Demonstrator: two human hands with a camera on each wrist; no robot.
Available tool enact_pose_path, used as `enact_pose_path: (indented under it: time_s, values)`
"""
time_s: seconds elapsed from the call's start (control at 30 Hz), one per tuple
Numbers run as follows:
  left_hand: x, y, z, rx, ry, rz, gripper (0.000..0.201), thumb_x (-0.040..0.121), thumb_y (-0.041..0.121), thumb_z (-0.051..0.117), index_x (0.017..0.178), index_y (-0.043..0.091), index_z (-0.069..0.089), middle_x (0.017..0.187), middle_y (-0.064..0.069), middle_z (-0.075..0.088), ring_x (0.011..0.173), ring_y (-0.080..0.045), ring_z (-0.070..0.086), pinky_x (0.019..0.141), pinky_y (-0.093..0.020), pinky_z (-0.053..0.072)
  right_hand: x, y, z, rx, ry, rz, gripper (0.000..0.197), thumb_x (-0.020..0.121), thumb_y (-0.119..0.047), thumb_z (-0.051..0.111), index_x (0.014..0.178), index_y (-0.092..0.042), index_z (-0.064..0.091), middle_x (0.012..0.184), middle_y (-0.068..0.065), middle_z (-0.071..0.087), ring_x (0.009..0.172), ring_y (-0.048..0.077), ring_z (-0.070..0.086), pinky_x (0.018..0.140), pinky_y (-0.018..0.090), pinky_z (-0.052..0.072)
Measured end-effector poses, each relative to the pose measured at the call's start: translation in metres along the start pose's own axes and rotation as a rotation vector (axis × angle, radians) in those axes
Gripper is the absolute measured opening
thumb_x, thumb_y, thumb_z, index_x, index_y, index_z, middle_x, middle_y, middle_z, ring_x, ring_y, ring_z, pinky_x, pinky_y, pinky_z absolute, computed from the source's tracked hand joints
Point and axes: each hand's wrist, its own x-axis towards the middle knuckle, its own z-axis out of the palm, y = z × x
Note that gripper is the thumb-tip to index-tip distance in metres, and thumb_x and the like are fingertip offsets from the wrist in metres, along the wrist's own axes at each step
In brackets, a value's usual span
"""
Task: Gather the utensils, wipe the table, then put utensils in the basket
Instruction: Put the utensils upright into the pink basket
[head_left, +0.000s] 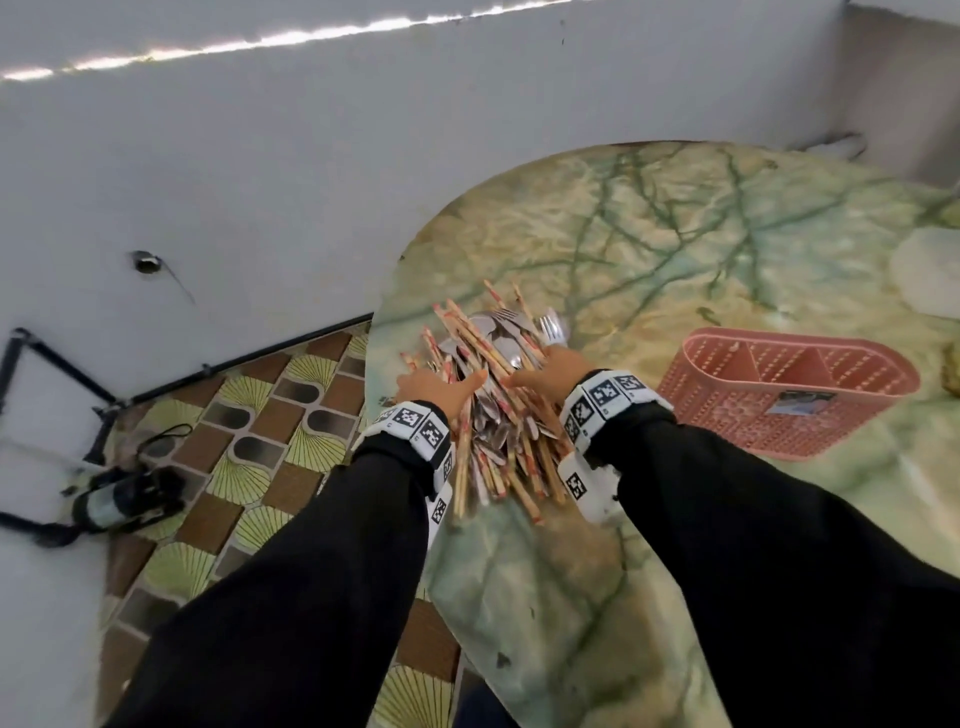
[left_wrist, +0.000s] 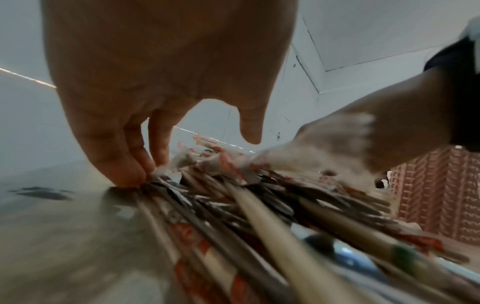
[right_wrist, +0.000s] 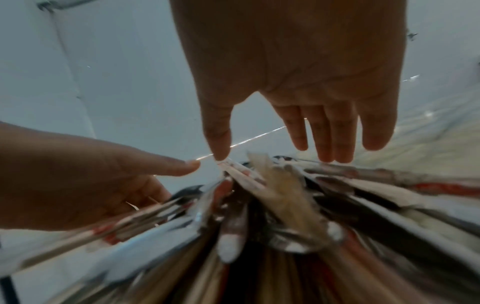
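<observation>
A heap of utensils, paper-wrapped chopsticks with metal spoons and forks, lies near the left edge of the green marble table. My left hand presses against the heap's left side with straight fingers touching the tabletop. From the right, my right hand rests on the heap, its fingers straight and spread over the chopsticks. Neither hand grips anything. An empty pink plastic basket with dividers stands to the right of the heap.
A whitish cloth-like thing lies at the table's far right. The table's left edge runs just beside the heap, over a patterned tile floor. A black tripod and a dark bottle-like object lie on the floor by the white wall.
</observation>
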Motion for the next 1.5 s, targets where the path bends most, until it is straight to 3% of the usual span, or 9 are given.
enact_pose_path:
  time_s: [0.13, 0.23, 0.33, 0.6, 0.67, 0.8, 1.0, 1.3, 1.5]
  values:
    - [0.013, 0.015, 0.005, 0.079, -0.068, 0.044, 0.072, 0.08, 0.059, 0.057, 0.113, -0.006, 0.056, 0.116, -0.021, 0.06, 0.1, -0.032, 0.058, 0.088, -0.034, 0.047, 0.017, -0.004, 0.004, -0.028, -0.017, 0.045, 0.04, 0.077, -0.04, 0.071, 0.088, -0.007, 0.051, 0.083, 0.008, 0.054, 0.072, 0.021, 0.051, 0.049, 0.023, 0.035]
    - [0.019, 0.022, 0.012, 0.008, -0.097, 0.015, 0.053, 0.073, 0.051, 0.071, 0.068, 0.003, 0.05, 0.067, -0.006, 0.053, 0.058, -0.018, 0.047, 0.052, -0.025, 0.039, 0.021, -0.006, 0.004, 0.008, -0.001, 0.08, 0.044, 0.078, -0.038, 0.072, 0.065, -0.009, 0.041, 0.064, 0.003, 0.046, 0.055, 0.016, 0.043, 0.046, 0.023, 0.032]
    - [0.018, 0.026, 0.012, -0.048, -0.089, 0.006, 0.052, 0.071, 0.042, 0.076, 0.055, 0.009, 0.039, 0.053, -0.002, 0.042, 0.046, -0.014, 0.039, 0.041, -0.025, 0.028, 0.021, -0.008, 0.001, 0.002, -0.003, 0.104, 0.042, 0.078, -0.034, 0.072, 0.063, -0.011, 0.04, 0.066, 0.004, 0.048, 0.055, 0.015, 0.045, 0.046, 0.023, 0.034]
    - [0.022, 0.025, 0.017, -0.025, -0.063, -0.006, 0.041, 0.07, 0.037, 0.075, 0.053, 0.01, 0.049, 0.059, -0.005, 0.057, 0.056, -0.02, 0.055, 0.057, -0.026, 0.049, 0.019, -0.005, 0.002, -0.011, -0.018, 0.088, 0.035, 0.079, -0.032, 0.069, 0.065, -0.011, 0.045, 0.072, 0.006, 0.053, 0.056, 0.015, 0.048, 0.048, 0.024, 0.037]
    - [0.018, 0.027, 0.018, -0.02, -0.054, -0.012, 0.043, 0.072, 0.036, 0.074, 0.052, 0.01, 0.047, 0.057, -0.005, 0.055, 0.054, -0.018, 0.053, 0.052, -0.025, 0.046, 0.016, -0.005, 0.0, -0.01, -0.03, 0.081, 0.034, 0.079, -0.033, 0.069, 0.065, -0.011, 0.045, 0.071, 0.005, 0.054, 0.062, 0.018, 0.05, 0.052, 0.024, 0.04]
    - [0.013, 0.031, 0.019, -0.008, -0.039, 0.018, 0.033, 0.077, 0.031, 0.073, 0.078, 0.0, 0.061, 0.085, -0.014, 0.065, 0.08, -0.028, 0.064, 0.066, -0.03, 0.049, 0.013, -0.002, 0.002, 0.013, -0.032, 0.047, 0.033, 0.079, -0.036, 0.069, 0.082, -0.006, 0.056, 0.082, 0.007, 0.057, 0.077, 0.023, 0.06, 0.068, 0.033, 0.05]
    - [0.006, 0.03, 0.017, -0.003, -0.048, -0.021, 0.031, 0.079, 0.026, 0.071, 0.089, -0.003, 0.063, 0.095, -0.018, 0.066, 0.094, -0.03, 0.066, 0.068, -0.029, 0.048, 0.01, -0.001, 0.006, 0.024, 0.001, 0.042, 0.041, 0.074, -0.029, 0.074, 0.061, -0.012, 0.04, 0.059, 0.002, 0.043, 0.05, 0.013, 0.04, 0.044, 0.024, 0.032]
    - [0.001, 0.03, 0.015, 0.043, -0.014, -0.003, 0.029, 0.086, 0.017, 0.06, 0.102, -0.007, 0.061, 0.109, -0.021, 0.064, 0.101, -0.033, 0.062, 0.081, -0.035, 0.05, 0.007, 0.01, 0.001, 0.185, 0.009, 0.063, 0.031, 0.078, -0.026, 0.07, 0.066, -0.012, 0.045, 0.062, 0.002, 0.047, 0.053, 0.014, 0.045, 0.044, 0.022, 0.034]
    - [-0.006, 0.029, 0.01, 0.038, -0.044, 0.005, 0.03, 0.091, 0.016, 0.054, 0.107, -0.009, 0.058, 0.112, -0.022, 0.063, 0.102, -0.034, 0.061, 0.083, -0.035, 0.048, 0.006, 0.013, -0.006, 0.29, -0.03, 0.053, 0.026, 0.078, -0.027, 0.07, 0.074, -0.008, 0.052, 0.069, 0.01, 0.062, 0.059, 0.02, 0.056, 0.059, 0.029, 0.052]
